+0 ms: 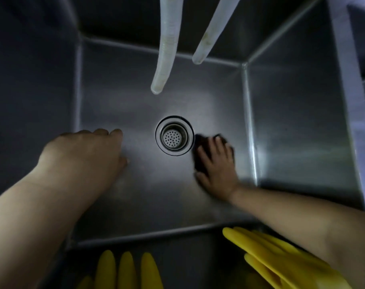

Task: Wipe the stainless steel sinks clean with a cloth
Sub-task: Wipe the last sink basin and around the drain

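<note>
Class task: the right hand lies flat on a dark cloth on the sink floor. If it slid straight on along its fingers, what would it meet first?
Probably the sink's back wall; the right hand and cloth should just pass the drain strainer.

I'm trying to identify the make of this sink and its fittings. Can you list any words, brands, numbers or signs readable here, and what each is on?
None: no text, brand, number or sign can be read in this view.
The sink, drain strainer, two hoses and yellow rubber gloves show no markings.
The dark cloth under the right hand is blurred; nothing legible on it.
</note>
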